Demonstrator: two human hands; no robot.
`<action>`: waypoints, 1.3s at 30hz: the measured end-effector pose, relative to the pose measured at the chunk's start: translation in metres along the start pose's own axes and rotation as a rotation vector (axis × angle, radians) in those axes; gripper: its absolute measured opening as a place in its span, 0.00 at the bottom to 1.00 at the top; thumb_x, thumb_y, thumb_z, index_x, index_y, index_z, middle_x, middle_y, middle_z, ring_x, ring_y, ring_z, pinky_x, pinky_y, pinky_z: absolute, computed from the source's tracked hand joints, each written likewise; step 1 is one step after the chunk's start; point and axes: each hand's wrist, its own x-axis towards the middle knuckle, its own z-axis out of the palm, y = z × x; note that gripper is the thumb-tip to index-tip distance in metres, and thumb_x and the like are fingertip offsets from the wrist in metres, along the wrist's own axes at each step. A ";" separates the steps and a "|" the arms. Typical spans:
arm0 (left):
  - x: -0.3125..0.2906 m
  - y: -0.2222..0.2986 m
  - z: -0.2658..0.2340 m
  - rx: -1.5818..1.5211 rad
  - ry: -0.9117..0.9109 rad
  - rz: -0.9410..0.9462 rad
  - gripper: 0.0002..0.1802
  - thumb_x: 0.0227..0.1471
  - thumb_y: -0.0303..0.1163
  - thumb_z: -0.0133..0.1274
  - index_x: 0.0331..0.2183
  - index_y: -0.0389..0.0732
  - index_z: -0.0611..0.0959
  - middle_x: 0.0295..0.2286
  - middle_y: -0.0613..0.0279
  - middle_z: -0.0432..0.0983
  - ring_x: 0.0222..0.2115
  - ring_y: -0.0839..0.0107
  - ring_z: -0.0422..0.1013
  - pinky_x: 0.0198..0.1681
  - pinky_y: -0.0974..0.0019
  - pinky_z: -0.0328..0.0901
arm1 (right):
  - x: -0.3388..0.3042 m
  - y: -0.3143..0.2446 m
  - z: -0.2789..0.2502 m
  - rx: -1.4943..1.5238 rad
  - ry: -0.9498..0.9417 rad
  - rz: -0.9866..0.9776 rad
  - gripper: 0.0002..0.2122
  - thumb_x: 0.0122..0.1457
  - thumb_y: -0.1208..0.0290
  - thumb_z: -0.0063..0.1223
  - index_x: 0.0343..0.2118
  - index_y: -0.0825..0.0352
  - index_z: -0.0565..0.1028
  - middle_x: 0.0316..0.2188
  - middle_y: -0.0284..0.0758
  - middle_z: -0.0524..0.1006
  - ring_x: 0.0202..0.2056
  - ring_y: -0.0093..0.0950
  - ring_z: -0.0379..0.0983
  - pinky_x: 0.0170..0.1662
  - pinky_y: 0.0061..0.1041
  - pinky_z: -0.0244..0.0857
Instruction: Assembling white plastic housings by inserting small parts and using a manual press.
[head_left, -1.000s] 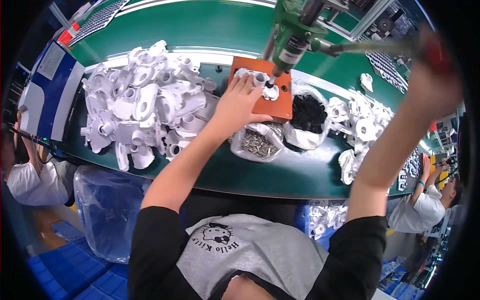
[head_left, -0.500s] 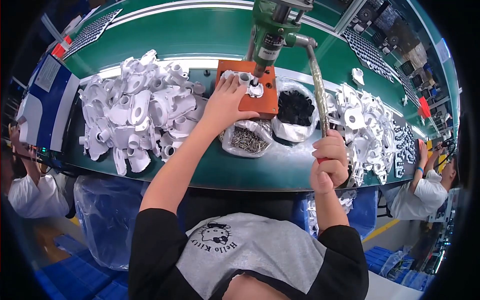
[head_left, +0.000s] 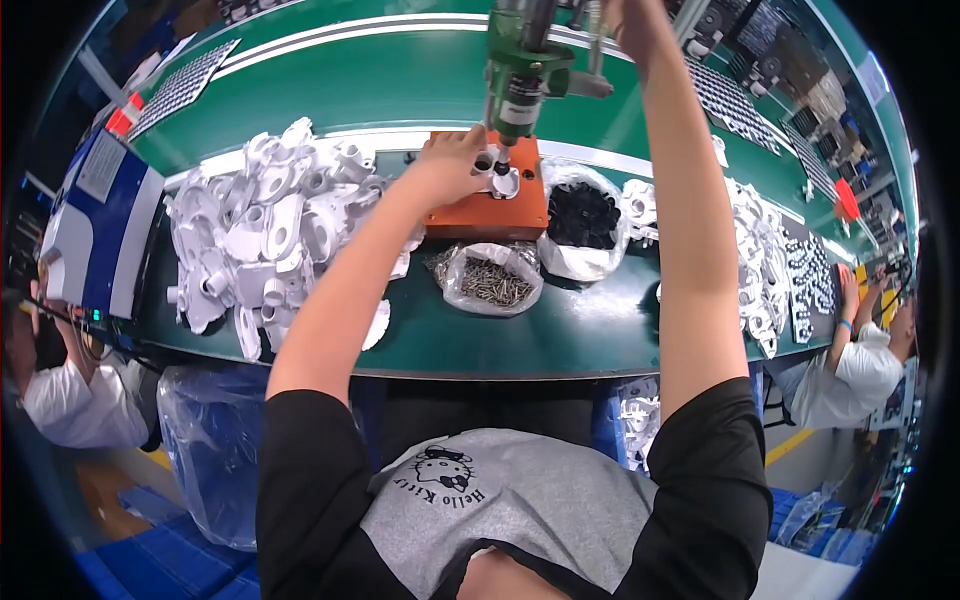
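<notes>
My left hand (head_left: 452,163) rests on the orange fixture block (head_left: 490,205) and holds a white plastic part (head_left: 497,175) in place under the green press head (head_left: 520,70). My right hand (head_left: 632,18) is raised high at the top of the picture, gripping the press's metal lever (head_left: 592,45). The press tip stands just above the white part.
A pile of white plastic parts (head_left: 265,230) lies left of the block. An open bag of screws (head_left: 490,280) and a bag of black pieces (head_left: 583,218) sit in front and right. More white parts (head_left: 760,250) spread right. Co-workers sit at both sides.
My right hand has swung from low near the table's front edge up to the lever at the top. My left hand has stayed on the part at the orange block.
</notes>
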 end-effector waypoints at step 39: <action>-0.001 -0.073 -0.068 -1.011 -0.151 -0.395 0.32 0.52 0.48 0.52 0.52 0.46 0.61 0.27 0.69 0.67 0.23 0.82 0.66 0.14 0.76 0.61 | -0.349 0.128 -0.111 -0.349 -0.164 0.293 0.07 0.52 0.83 0.47 0.33 0.71 0.75 0.25 0.37 0.76 0.27 0.24 0.74 0.32 0.18 0.65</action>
